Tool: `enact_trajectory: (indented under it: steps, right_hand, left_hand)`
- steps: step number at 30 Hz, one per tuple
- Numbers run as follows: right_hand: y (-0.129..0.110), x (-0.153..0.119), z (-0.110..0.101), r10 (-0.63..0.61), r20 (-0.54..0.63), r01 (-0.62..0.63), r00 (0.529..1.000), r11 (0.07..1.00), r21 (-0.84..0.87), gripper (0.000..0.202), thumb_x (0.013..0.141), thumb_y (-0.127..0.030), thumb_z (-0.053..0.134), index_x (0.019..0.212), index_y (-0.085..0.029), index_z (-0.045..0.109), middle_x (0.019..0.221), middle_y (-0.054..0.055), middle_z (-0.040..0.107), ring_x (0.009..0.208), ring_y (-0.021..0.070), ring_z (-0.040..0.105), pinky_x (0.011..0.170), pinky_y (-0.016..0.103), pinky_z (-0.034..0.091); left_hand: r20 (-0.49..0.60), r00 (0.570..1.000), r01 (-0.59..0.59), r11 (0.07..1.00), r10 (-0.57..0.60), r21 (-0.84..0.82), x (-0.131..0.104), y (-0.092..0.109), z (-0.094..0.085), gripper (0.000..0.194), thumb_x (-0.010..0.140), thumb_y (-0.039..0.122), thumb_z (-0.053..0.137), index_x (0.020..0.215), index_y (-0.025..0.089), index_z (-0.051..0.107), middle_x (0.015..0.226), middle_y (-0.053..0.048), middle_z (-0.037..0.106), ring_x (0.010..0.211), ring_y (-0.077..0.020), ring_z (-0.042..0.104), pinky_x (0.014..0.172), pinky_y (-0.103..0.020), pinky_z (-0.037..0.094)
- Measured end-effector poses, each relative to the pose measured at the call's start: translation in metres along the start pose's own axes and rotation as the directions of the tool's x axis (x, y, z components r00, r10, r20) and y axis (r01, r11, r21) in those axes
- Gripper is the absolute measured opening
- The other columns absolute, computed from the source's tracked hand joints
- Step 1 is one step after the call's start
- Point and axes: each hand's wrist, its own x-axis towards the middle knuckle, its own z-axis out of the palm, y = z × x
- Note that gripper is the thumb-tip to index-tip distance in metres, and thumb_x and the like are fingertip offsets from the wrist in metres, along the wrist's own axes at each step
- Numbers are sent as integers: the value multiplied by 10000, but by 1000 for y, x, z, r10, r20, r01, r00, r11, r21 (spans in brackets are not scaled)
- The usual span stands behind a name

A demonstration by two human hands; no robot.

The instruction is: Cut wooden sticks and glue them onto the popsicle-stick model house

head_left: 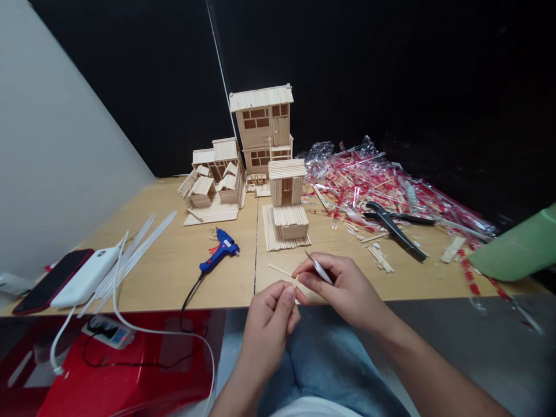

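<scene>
My left hand [273, 313] is closed, with thumb and forefinger pinching a small pale wooden stick piece [296, 282] above the table's front edge. My right hand [343, 284] meets it there, its fingertips at the same piece. A slim silver pointed tool that looks like a craft knife [320, 270] is tucked in the right hand, tip up and to the left. A thin loose stick [280, 270] lies just beyond the fingers. Behind them stands a small stick-built house [287, 200] on a slatted base. The fingers partly hide the pinched piece.
A blue glue gun [219, 250] lies left, its cord running off the table. Behind stand a tall stick house [263, 127] and a stick courtyard model [212, 179]. Right are black-handled pliers [395, 229], a wrapper-and-stick heap [369, 179] and a green cylinder [516, 246]. Far left: phones [87, 278], white strips [134, 255].
</scene>
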Motion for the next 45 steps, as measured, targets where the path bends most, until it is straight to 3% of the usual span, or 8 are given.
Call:
enact_trajectory:
  steps: [4,7,18,24,29,35,40,45]
  right_hand:
    - [11,3,-1,27,-19,-23,999,983,181,211,867,-381,667,828,-174,671,683,-13,599,627,125,515,591,241,392]
    - [21,4,0,85,-96,-54,992,954,295,261,847,-427,694,834,-168,662,603,-45,501,518,86,385,488,223,292]
    - [35,4,14,163,-208,-51,964,887,460,275,836,-436,716,854,-177,626,553,-88,353,484,73,264,451,228,182]
    - [36,4,20,175,-229,-56,958,892,448,298,834,-461,703,855,-172,632,543,-92,331,472,75,241,445,227,192]
    - [38,6,19,141,-221,-46,965,920,389,308,832,-460,708,900,-161,681,540,-84,338,483,80,249,455,229,198]
    - [29,9,18,134,-201,-73,970,956,286,353,849,-485,675,980,-161,724,551,-63,406,499,97,317,481,237,246]
    - [23,6,25,-14,-282,-13,959,996,-94,343,905,-430,593,693,-166,649,618,-7,524,596,142,472,560,263,333]
    - [29,3,13,-218,-311,115,925,941,-317,277,943,-307,525,692,-195,562,642,-9,524,613,147,498,588,263,348]
  left_hand:
    - [22,1000,-14,1000,14,0,1,-2,-10,474,966,526,419,1010,111,644,553,16,544,449,-82,369,468,-209,289]
    - [-144,977,-147,987,156,71,0,-7,-21,432,966,496,448,1166,144,601,821,-51,662,615,-113,523,602,-227,423]
    - [-304,784,-306,762,542,571,-9,-12,-21,54,797,212,733,849,198,732,775,-31,727,705,-165,651,710,-263,493]
    - [-358,887,-171,928,291,330,-7,-17,-24,165,818,322,712,887,176,742,767,-51,719,686,-161,636,666,-255,488]
    - [-200,980,-2,1000,6,19,2,-17,-27,373,826,483,669,835,116,728,521,4,555,502,-104,486,527,-210,387]
    - [-270,956,-53,972,116,229,2,-15,-18,368,886,453,586,747,137,713,483,23,475,473,-105,428,493,-215,316]
    - [-323,908,-119,903,267,413,0,-12,-10,274,867,349,607,703,161,721,624,-39,648,594,-168,568,583,-244,404]
    - [-355,922,-71,969,154,236,2,-21,-14,334,867,424,612,697,152,705,489,11,506,481,-114,451,493,-219,325]
